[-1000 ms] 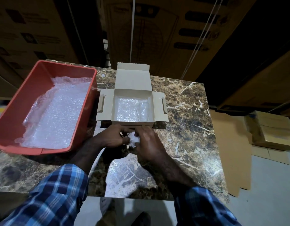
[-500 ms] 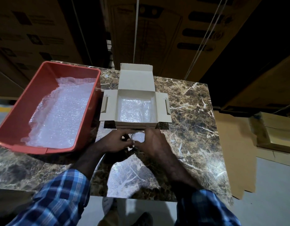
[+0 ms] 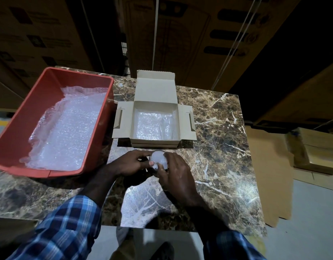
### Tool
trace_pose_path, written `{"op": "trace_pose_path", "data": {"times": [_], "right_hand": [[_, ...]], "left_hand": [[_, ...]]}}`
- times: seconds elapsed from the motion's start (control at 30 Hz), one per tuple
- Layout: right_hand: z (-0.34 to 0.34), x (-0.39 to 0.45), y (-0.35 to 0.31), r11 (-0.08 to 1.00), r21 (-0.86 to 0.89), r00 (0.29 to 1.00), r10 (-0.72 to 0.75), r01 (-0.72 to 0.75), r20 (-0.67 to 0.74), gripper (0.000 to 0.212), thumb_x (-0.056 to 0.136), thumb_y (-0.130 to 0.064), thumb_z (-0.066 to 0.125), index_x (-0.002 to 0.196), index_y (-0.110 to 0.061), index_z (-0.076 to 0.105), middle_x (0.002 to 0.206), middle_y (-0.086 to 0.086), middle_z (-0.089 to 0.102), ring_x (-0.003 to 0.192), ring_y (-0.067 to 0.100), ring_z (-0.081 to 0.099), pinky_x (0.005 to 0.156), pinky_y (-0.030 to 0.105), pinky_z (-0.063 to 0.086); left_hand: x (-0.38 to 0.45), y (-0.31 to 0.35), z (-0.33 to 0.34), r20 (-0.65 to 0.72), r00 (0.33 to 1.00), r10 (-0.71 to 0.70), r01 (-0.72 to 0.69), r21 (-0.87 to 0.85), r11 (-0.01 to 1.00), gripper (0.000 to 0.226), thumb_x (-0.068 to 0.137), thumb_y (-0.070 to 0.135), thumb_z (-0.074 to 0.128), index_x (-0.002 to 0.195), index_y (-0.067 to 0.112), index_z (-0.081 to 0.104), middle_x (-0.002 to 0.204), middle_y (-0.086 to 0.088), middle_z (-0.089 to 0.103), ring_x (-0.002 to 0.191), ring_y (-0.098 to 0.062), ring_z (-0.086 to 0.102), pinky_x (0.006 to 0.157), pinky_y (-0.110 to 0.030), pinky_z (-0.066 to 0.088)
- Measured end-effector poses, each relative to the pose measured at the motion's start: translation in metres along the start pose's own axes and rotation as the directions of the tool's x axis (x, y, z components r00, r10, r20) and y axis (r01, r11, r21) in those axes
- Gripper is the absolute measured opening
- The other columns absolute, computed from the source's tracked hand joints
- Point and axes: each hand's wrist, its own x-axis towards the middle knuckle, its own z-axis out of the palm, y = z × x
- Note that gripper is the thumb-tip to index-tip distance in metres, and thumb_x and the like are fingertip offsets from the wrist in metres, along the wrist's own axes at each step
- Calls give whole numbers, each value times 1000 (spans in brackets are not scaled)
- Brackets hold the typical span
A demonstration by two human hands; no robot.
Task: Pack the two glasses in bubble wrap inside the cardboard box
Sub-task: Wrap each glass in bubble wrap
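Tipped the wrapped glass (image 3: 158, 160) rim-up since a second ago, just before the cardboard box (image 3: 154, 136); left hand (image 3: 132, 162) and right hand (image 3: 176, 172) both pinching it, so tuck the wrap snug before lowering.

I see the cardboard box (image 3: 154, 126) standing open on the table (image 3: 218, 147), flaps spread to both sides and lid folded back, so its mouth is reachable from above. Bubble wrap (image 3: 152, 124) lines its floor. A red bin (image 3: 98, 117) stands just beside the left flap, narrowing passage there. Bare table lies to the right of the box. Both hands, the left hand (image 3: 131, 163) and right hand (image 3: 176, 172), crowd the strip in front of the box.
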Motion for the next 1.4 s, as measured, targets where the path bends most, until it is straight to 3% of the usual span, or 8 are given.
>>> {"op": "trace_pose_path", "data": {"times": [0.13,0.47,0.67,0.8,1.0,1.1,1.2,1.4], "right_hand": [[3,2,2,994,-27,994,-102,101,-28,26,92,-14,64,114,-7,55,98,9,58,87,23,55,72,30,47],[-1,12,3,998,33,996,-54,52,66,14,85,-4,64,95,-12,58,99,1,50,93,20,46,77,38,46],[-15,8,7,969,178,969,134,-172,205,25,98,-45,53,88,-24,64,108,-6,46,103,13,48,84,28,44],[-25,13,-5,774,461,900,366,-435,236,27,93,-27,71,76,-8,64,97,10,50,84,7,56,61,2,40],[-30,18,-3,656,505,827,411,-561,384,35,88,-8,75,111,3,52,97,10,57,52,-12,56,45,5,40],[-25,19,0,662,462,799,396,-590,452,40,87,-11,77,119,-1,57,95,5,61,53,-16,57,47,4,40],[-20,22,6,738,396,821,377,-546,429,36,88,-24,77,119,-10,66,88,-11,65,61,-17,59,55,0,39],[-21,33,14,804,302,813,342,-513,471,39,88,-32,76,121,-17,64,96,-7,68,77,-6,62,57,1,40]], "left_hand": [[0,2,0,21,1000,-6,8,-59,998,31,97,13,63,111,41,66,111,12,75,97,5,66,82,-8,43],[-5,7,4,48,998,-41,53,-268,962,28,96,0,54,111,16,72,103,-15,75,88,-35,68,78,-30,56],[-8,7,13,6,999,-37,37,-358,933,28,86,17,62,109,28,76,102,-15,75,89,-47,68,87,-49,56],[-6,8,16,-13,998,-58,52,-288,956,27,97,16,55,117,22,72,94,-16,76,85,-42,71,90,-49,56],[-9,11,17,2,997,-77,75,-262,962,30,99,19,49,118,18,72,90,-16,76,85,-40,72,91,-53,56],[-13,12,15,49,995,-83,94,-308,947,39,82,32,57,109,10,74,90,-23,74,89,-45,70,86,-47,57],[-14,10,15,40,995,-93,101,-335,937,27,89,17,59,111,7,72,100,-25,72,88,-40,69,80,-39,58],[-6,6,13,7,996,-84,85,-78,993,41,75,43,68,115,34,72,105,11,75,97,-7,69,96,-33,52]]}}
